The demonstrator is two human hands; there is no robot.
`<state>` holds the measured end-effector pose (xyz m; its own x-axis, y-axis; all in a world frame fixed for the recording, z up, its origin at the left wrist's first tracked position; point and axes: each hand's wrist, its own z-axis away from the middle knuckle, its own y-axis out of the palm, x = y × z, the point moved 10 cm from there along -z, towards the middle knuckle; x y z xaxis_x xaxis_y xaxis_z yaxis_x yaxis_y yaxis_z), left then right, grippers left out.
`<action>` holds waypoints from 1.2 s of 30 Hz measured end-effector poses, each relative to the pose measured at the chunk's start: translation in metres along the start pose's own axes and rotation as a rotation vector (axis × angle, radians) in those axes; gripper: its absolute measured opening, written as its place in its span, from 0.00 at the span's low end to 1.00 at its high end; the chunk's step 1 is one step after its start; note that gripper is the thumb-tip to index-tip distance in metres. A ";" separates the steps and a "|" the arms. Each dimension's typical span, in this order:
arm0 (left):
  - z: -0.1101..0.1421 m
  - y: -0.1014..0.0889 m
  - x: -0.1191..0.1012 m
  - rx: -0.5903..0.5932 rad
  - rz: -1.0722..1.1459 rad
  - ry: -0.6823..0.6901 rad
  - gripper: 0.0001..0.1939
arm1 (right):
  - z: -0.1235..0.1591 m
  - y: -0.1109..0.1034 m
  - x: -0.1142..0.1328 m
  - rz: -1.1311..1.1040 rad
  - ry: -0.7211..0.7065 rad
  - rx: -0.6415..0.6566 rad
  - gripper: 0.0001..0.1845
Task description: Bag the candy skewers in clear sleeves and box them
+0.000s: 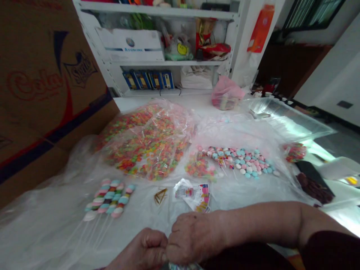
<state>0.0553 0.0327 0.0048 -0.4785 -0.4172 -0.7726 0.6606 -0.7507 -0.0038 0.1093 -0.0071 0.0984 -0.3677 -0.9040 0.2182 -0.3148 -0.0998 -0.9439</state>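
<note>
At the bottom edge of the head view my left hand [144,247] and my right hand [195,236] meet, fingers pinched closed against each other. Below my right fingers a sliver of something shiny and pale [184,266] shows; most of it is cut off by the frame, so its kind is unclear. Just beyond my hands lie printed clear packets [192,193] and a small bunch of gold twist ties [160,196]. To the left, several candy skewers [109,198] in pink, blue and white rest side by side, their thin white sticks pointing toward me.
A big clear bag of colourful gummy candies [152,142] covers the back left. Pink, white and blue candies [251,161] lie loose at the right, near several wrapped lollipops [222,161]. A tall cardboard box [47,93] walls off the left; white shelves [168,63] stand behind.
</note>
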 end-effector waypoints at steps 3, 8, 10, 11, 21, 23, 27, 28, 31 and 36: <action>0.008 -0.023 -0.050 -0.387 -0.119 0.269 0.11 | -0.004 -0.022 -0.022 0.113 0.110 -0.020 0.12; 0.024 -0.033 -0.070 -0.877 0.218 0.534 0.03 | 0.011 -0.032 -0.105 -0.352 0.801 -0.419 0.07; 0.006 -0.026 -0.054 -0.800 0.476 0.473 0.09 | 0.015 -0.018 -0.111 -0.522 0.862 -0.494 0.09; -0.007 -0.018 -0.043 -0.694 0.605 0.393 0.13 | 0.017 -0.013 -0.110 -0.577 0.841 -0.520 0.09; -0.014 0.037 -0.007 -0.211 0.280 0.195 0.24 | 0.071 0.019 -0.091 -0.839 0.765 -0.389 0.07; -0.010 0.027 -0.019 -0.264 0.042 0.273 0.24 | 0.076 0.050 -0.086 -1.207 0.837 -0.199 0.06; -0.006 0.025 -0.042 -0.282 -0.589 0.384 0.17 | 0.081 0.085 -0.034 -1.941 0.751 0.190 0.08; -0.006 0.029 -0.043 -0.264 -0.776 0.370 0.17 | 0.082 0.088 -0.028 -1.974 0.747 0.200 0.07; -0.006 0.038 -0.047 -0.265 -1.203 0.370 0.19 | 0.085 0.089 -0.041 -1.534 0.827 0.124 0.04; 0.039 -0.004 -0.082 -1.000 -1.190 0.618 0.20 | 0.102 0.012 -0.118 -0.364 0.994 -0.151 0.12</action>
<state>0.0699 0.0499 0.0928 -0.8266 0.5402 -0.1578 0.3212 0.2226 -0.9205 0.2378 0.0555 0.0358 -0.7566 -0.0793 0.6490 -0.6293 -0.1812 -0.7558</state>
